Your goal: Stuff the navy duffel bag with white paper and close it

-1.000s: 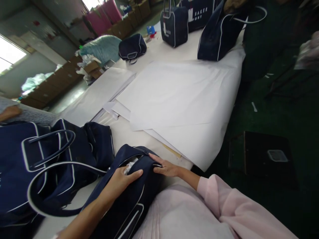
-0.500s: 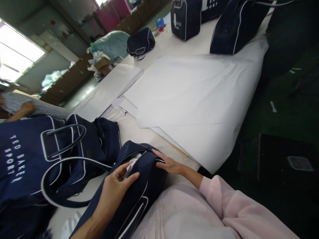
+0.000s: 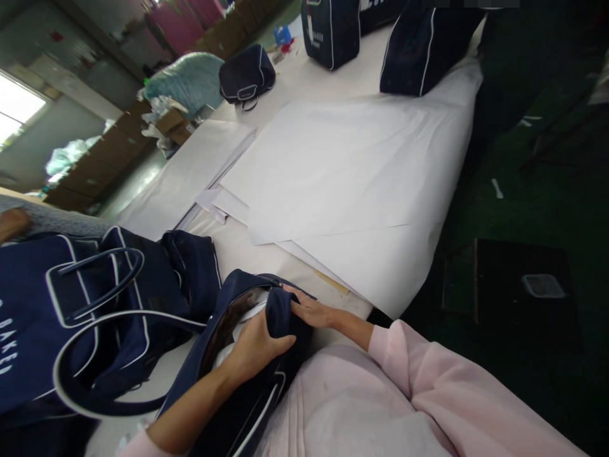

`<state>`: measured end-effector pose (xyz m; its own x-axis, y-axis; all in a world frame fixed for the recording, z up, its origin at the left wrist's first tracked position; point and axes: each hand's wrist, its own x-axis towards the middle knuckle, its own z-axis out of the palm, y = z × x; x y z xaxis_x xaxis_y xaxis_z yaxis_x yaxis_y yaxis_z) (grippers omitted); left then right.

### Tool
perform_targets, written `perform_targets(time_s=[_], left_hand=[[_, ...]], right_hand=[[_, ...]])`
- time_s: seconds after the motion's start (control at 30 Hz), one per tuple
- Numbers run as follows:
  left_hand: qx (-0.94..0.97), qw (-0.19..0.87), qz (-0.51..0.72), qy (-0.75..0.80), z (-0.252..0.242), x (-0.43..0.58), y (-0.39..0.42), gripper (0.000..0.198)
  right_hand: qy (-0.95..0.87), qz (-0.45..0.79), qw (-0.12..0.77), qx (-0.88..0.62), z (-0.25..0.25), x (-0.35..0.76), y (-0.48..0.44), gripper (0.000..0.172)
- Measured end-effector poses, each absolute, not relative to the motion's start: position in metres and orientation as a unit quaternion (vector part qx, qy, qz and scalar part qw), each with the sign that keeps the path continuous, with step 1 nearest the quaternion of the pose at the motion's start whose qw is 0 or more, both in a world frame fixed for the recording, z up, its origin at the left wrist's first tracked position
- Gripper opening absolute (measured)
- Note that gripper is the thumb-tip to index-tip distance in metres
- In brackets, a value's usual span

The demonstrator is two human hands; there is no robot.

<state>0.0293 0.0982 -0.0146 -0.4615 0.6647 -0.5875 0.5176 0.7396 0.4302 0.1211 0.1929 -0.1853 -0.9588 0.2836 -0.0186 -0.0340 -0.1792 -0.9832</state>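
A navy bag (image 3: 247, 393) with white piping lies at the table's near edge, its top opening spread and white stuffing paper (image 3: 247, 315) showing inside. My left hand (image 3: 259, 346) grips the near flap of the opening, fingers curled over the fabric. My right hand (image 3: 309, 311) presses on the bag's right end beside the zip, fingers closed on the cloth. A long navy handle (image 3: 95, 317) with a white edge loops out to the left.
More navy bags (image 3: 71, 304) are piled at the left, others (image 3: 419, 44) stand at the table's far end. Large white paper sheets (image 3: 342, 171) cover the middle of the table (image 3: 238, 254) and hang over its right edge. Another person's hand (image 3: 12, 222) shows at far left.
My left hand has gone from resting flat on the bag to gripping the flap and pulling the opening wider. My right hand stays at the bag's end.
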Motion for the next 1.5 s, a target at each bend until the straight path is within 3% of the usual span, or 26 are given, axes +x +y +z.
perform_targets(time_s=[0.07,0.13,0.2,0.27,0.37,0.43,0.57,0.87,1.13,1.27,1.4,1.5], left_hand=[[0.358,0.351,0.053,0.864,-0.023,0.024,0.109,0.029],[0.331,0.389,0.080,0.856,-0.023,0.014,0.114,0.013],[0.254,0.482,0.141,0.826,-0.016,0.002,0.113,0.018],[0.180,0.566,0.176,0.785,-0.004,-0.006,0.104,0.038],[0.172,0.626,0.174,0.740,0.013,-0.007,0.086,0.068],[0.198,0.647,0.172,0.716,0.018,-0.001,0.077,0.074],[0.254,0.620,0.199,0.715,0.014,0.019,0.073,0.059],[0.265,0.331,0.182,0.887,0.002,0.052,0.074,0.039],[0.127,0.508,0.324,0.788,-0.002,0.040,0.059,0.039],[0.169,0.556,0.293,0.759,0.002,0.034,0.061,0.033],[0.164,0.530,0.261,0.790,0.004,0.024,0.065,0.052],[0.081,0.603,0.295,0.737,0.000,0.022,0.065,0.061]], right_hand=[[-0.628,0.765,0.107,-0.098,-0.184,0.118,0.194,0.083],[-0.617,0.772,0.120,-0.093,-0.185,0.116,0.195,0.078],[-0.602,0.782,0.136,-0.085,-0.189,0.114,0.196,0.079],[-0.586,0.790,0.163,-0.077,-0.196,0.112,0.196,0.080],[-0.575,0.787,0.199,-0.102,-0.206,0.108,0.194,0.069],[-0.581,0.781,0.192,-0.126,-0.211,0.104,0.193,0.066],[-0.607,0.771,0.164,-0.100,-0.221,0.096,0.191,0.068],[-0.638,0.751,0.119,-0.119,-0.235,0.101,0.195,0.084],[-0.618,0.765,0.120,-0.137,-0.237,0.103,0.191,0.092],[-0.616,0.767,0.111,-0.141,-0.239,0.105,0.191,0.092],[-0.624,0.762,0.107,-0.138,-0.241,0.107,0.191,0.091],[-0.633,0.754,0.107,-0.140,-0.246,0.107,0.189,0.088]])
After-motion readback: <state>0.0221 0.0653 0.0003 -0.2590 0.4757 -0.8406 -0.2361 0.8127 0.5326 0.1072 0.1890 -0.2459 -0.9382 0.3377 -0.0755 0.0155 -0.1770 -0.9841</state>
